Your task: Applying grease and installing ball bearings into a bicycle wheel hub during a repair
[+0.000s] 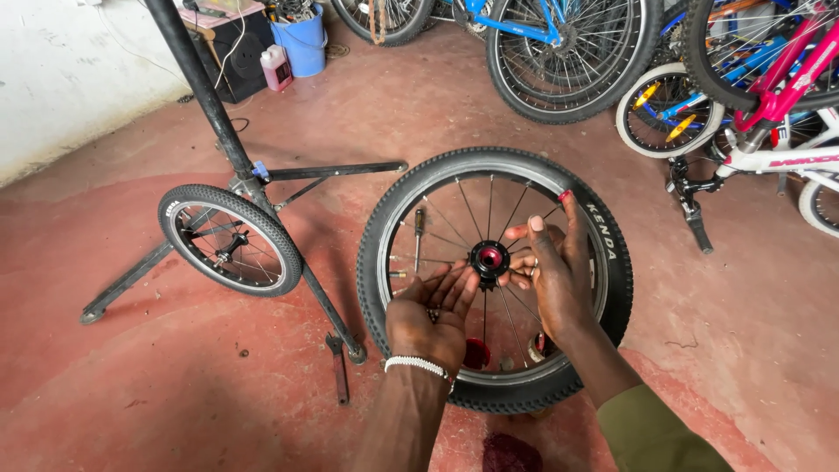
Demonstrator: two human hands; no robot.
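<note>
Looking down, I see a bicycle wheel [603,240] lying flat on the red floor [157,402], its red hub [489,259] at the centre. My left hand [434,310] is cupped palm-up just beside the hub, cradling small dark bits I cannot make out. My right hand [552,267] hovers loosely open at the hub, fingertips pinching something small. A smaller wheel [229,239] leans against a black stand [210,96] nearby.

You were in a bicycle repair workshop. A black repair stand [229,140] stood on the red-painted concrete floor [131,393], loose wheels [229,239] lay around it, and bicycles [769,96] were parked in a row along the back. A blue bucket [304,39] holding tools stood by the white wall [61,79].
</note>
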